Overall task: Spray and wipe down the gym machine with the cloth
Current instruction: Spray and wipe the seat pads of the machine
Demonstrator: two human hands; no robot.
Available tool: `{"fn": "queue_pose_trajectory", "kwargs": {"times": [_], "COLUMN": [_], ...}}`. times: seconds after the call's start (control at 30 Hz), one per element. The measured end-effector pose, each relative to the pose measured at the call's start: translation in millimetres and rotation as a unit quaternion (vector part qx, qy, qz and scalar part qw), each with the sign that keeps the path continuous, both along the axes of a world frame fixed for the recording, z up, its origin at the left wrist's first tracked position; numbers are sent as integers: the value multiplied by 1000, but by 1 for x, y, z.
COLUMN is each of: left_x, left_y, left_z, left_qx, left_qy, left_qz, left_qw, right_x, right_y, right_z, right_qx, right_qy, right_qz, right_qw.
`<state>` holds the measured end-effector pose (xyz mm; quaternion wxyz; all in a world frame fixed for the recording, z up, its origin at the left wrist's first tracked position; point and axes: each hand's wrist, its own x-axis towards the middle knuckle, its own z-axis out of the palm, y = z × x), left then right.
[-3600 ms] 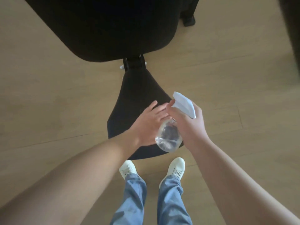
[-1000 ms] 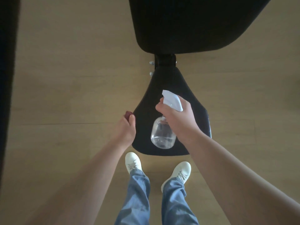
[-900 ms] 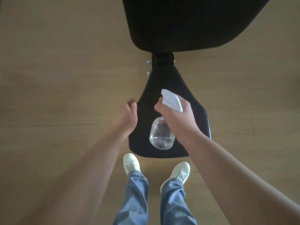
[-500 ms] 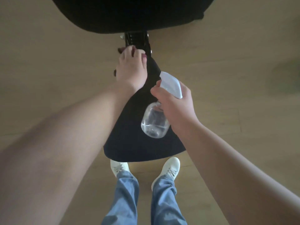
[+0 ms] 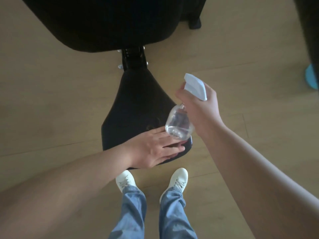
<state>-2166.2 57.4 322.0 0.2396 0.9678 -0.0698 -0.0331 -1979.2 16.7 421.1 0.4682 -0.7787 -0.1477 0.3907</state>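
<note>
While the left hand (image 5: 151,149) lies flat on the near end of the black seat pad (image 5: 134,104), fingers stretched out and pressing rather than gripping, there's a dark reddish sliver poking out between the fingers. That looks like the cloth (image 5: 180,144), but against the black pad I honestly can't tell how much of it is under there.

The right hand (image 5: 202,109) is wrapped around the neck of the spray bottle (image 5: 178,125), fingers on the white trigger head. The clear body hangs tilted in the air, just over the left fingertips and the seat's near right corner.

Further out, the seat narrows to a black bracket (image 5: 133,57) with a few bolts, which joins it to the big back pad (image 5: 103,23) at the top. It's all over a light wood floor (image 5: 51,100). White shoes (image 5: 125,181) and jeans (image 5: 134,213) sit right below the seat edge. A blue round thing (image 5: 311,78) peeks in at the right edge beside a dark post (image 5: 309,31).
</note>
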Motion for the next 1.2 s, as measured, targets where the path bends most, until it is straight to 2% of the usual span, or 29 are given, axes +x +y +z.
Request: {"fn": "queue_pose_trajectory", "kwargs": {"times": [0.07,0.13,0.27,0.4,0.43,0.5,0.6,0.7,0.83,1.0,1.1,1.17,1.2], "left_x": [8,26,74,116,124,133,125,99,76,52,76,108,126], "left_y": [21,50,98,126,120,89,22,-25,-48,-63,-53,-36,-24], "left_z": [-5,-6,-14,-12,-9,-2,-3,-13,-5,-1,0,8,12], "left_qx": [50,94,104,91,91,85,83,90,69,131,184,215,233], "left_qy": [35,86,153,240,262,264,179,80,35,42,48,87,136], "left_qz": [56,177,338,422,409,339,258,175,85,-75,-47,51,106], "left_qw": [997,976,923,869,869,899,946,977,993,988,981,971,957], "right_x": [2,4,9,14,16,20,28,39,52,45,44,45,46], "right_y": [-7,-13,-31,-47,-51,-59,-72,-91,-107,-111,-107,-105,-106], "right_z": [-2,-7,-23,-37,-40,-42,-36,-26,-10,0,2,1,-1], "right_qx": [-1,-4,-19,-41,-45,-51,-51,-60,-67,-75,-71,-60,-56], "right_qy": [4,-2,-12,11,24,65,118,125,97,92,86,86,89], "right_qz": [-5,-3,0,-15,-23,-38,-42,-21,33,77,92,90,79], "right_qw": [1000,1000,1000,999,998,996,991,990,993,990,989,990,991]}}
